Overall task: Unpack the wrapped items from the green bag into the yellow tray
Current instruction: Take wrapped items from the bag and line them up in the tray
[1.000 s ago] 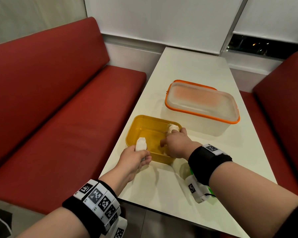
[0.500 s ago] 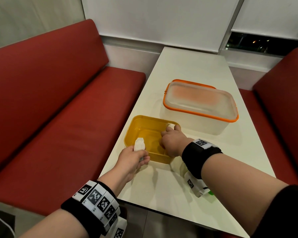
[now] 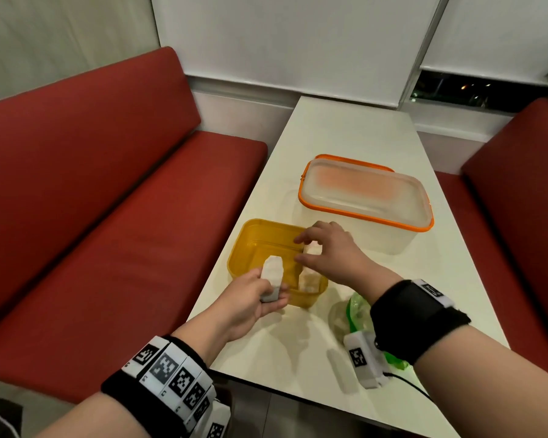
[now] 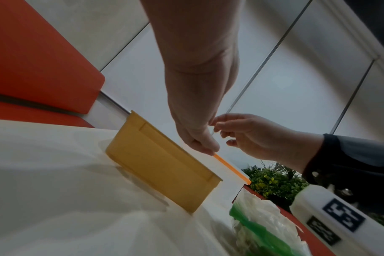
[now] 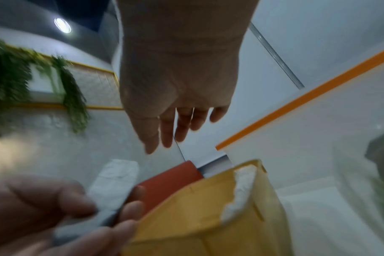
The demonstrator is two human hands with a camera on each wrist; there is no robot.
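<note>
The yellow tray (image 3: pixel 253 235) sits on the white table near its left edge. A white wrapped item (image 3: pixel 309 278) leans against the tray's right inner wall, also seen in the right wrist view as the wrapped item (image 5: pixel 241 190) inside the tray (image 5: pixel 186 216). My right hand (image 3: pixel 326 251) hovers just above it with fingers spread and holds nothing. My left hand (image 3: pixel 253 300) grips a second white wrapped item (image 3: pixel 272 275) at the tray's near left corner. The green bag (image 3: pixel 356 311) lies crumpled on the table under my right wrist.
A clear lidded box with an orange rim (image 3: pixel 364 197) stands just beyond the tray. Red bench seats (image 3: pixel 108 216) flank the table on both sides. The near table edge (image 3: pixel 298 393) is close to my forearms.
My right hand has let go of its wrapped item, which now rests in the tray, and has lifted with fingers spread. My left hand still holds its item at the tray's corner.
</note>
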